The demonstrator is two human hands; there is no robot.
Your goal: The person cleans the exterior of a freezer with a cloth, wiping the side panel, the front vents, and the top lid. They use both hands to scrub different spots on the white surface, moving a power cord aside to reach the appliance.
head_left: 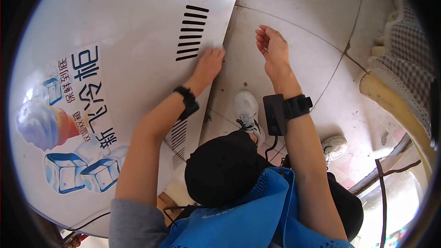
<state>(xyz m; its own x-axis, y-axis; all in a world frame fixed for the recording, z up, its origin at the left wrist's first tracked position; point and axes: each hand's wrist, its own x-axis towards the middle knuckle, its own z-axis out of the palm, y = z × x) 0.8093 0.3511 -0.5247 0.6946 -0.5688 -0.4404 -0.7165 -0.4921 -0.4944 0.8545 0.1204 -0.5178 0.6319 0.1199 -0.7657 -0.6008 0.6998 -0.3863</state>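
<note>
My left hand (pixel 211 66) lies at the lower edge of a white freezer cabinet (pixel 133 14), beside its dark vent slots (pixel 190 32). Its fingers bend over the edge and the fingertips are partly hidden. My right hand (pixel 274 48) hangs above the tiled floor, to the right of the cabinet, with its fingers loosely curled apart and nothing in them. Both wrists wear black straps, and a black box (pixel 274 115) sits on the right one. Printed Chinese characters and ice-cube pictures (pixel 64 172) mark the cabinet panel.
Light floor tiles (pixel 294 0) lie beneath my white shoes (pixel 247 108). On the right are a checked cloth (pixel 411 41) and a curved yellowish tube or frame (pixel 386 98). A blue garment (pixel 234 216) and black knee show below. Dark cables run at lower right.
</note>
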